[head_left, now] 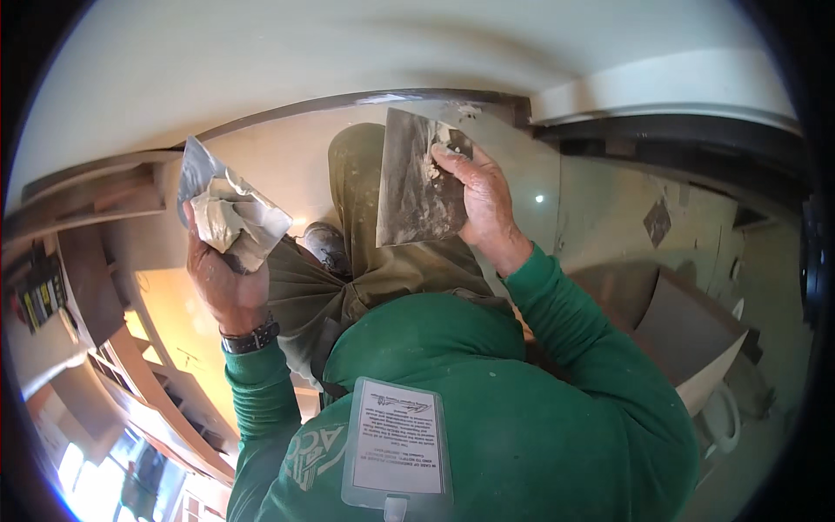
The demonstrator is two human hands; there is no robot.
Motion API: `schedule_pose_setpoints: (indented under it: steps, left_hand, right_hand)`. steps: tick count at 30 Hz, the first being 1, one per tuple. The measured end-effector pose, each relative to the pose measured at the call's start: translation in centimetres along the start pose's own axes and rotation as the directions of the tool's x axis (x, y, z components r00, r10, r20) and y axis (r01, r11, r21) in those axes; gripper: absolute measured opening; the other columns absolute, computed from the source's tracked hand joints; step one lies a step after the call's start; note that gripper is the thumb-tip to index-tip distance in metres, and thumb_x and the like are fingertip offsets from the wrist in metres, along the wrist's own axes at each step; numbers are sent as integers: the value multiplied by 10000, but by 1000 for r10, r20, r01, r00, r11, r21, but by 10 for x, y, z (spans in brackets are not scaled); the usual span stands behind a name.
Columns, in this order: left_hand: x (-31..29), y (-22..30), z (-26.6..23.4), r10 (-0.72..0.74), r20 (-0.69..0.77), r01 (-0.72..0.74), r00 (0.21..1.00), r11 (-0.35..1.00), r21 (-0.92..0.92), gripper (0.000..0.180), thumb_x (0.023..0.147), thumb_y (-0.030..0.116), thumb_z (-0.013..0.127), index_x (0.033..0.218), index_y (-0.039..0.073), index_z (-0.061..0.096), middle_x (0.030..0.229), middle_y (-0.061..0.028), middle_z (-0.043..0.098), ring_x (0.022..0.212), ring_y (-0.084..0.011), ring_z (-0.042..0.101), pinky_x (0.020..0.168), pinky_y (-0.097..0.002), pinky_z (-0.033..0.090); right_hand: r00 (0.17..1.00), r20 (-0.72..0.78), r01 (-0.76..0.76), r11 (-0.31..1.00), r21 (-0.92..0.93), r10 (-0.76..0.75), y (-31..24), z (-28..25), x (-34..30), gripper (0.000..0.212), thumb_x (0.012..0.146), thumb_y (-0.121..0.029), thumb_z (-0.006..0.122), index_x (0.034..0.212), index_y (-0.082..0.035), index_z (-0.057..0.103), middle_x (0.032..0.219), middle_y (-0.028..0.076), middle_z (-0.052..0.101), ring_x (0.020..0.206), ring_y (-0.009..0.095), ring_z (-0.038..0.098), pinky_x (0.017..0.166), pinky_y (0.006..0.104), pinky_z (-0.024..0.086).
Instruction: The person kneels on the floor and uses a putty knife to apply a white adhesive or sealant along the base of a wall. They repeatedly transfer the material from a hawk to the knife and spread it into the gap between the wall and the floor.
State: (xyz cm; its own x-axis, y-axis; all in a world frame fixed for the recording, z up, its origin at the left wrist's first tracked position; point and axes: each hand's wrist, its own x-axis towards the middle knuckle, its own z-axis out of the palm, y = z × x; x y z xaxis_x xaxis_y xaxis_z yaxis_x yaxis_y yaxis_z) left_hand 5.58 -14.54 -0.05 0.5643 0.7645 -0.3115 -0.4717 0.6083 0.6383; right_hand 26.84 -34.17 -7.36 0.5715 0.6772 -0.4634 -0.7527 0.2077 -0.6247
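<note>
Head view shows both bare hands raised apart, each with a flat tool, on either side of a bent knee in olive-brown trousers (357,150), which serves as landmark. To the left of the knee is a shiny, angular metal plate (197,163) carrying a thick heap of cream-grey paste (228,219). Just right of the knee stands a dark grey, flat four-sided blade (410,187), its face streaked with paler residue and a few crumbs near the thumb.

For good handling, I would keep the plate near level so the soft heap does not slide off, gather the paste toward the middle, and scrape the blade's dried-looking crumbs away, since they could score a smooth layer. A low, steady blade angle should spread most evenly.

The left hand (228,285) is closed around the plate's lower part; its fingers are mostly hidden, so their exact grip cannot be told. The right hand (489,204) pinches the blade's right edge, thumb flat on the near face, the other fingers out of sight behind it.
</note>
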Motion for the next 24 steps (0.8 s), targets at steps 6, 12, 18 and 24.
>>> schedule_pose_setpoints:
  steps: [6, 12, 18, 24]
  left_hand:
    - [29, -9, 1, -136, 63, 131, 989, 988, 83, 406, 1041, 343, 433, 1277, 30, 538, 1172, -106, 648, 1056, -247, 638, 931, -413, 517]
    - [48, -34, 9, -295, 115, 285, 948, 953, 101, 389, 1032, 320, 468, 1303, 45, 522, 1167, -96, 652, 1050, -225, 640, 941, -385, 510]
    - [64, -44, 17, -433, -15, 420, 901, 865, 275, 339, 997, 316, 560, 1042, -8, 648, 964, -73, 692, 848, -160, 669, 779, -302, 543]
    - [76, -29, 29, -541, 91, 478, 836, 800, 361, 329, 981, 306, 592, 1040, -15, 631, 960, -68, 683, 848, -145, 656, 757, -305, 545]
  right_hand:
    - [989, -82, -127, 992, 2, 126, 8, -2, -28, 354, 856, -8, 677, 1200, -15, 591, 1039, 51, 671, 930, 143, 656, 836, 306, 547]
    - [975, -216, 47, 997, -63, -60, 4, -2, -32, 311, 869, -41, 684, 1168, -22, 604, 1029, 35, 666, 908, 121, 645, 838, 278, 531]
    - [897, -265, 267, 911, -314, -354, -6, 13, -46, 322, 873, -56, 672, 1178, 10, 593, 1061, 38, 645, 948, 111, 600, 844, 279, 495]
    - [898, -93, 303, 759, -577, -430, -30, 40, -82, 297, 903, -38, 653, 1185, 27, 586, 1076, 46, 650, 940, 102, 601, 870, 253, 488]
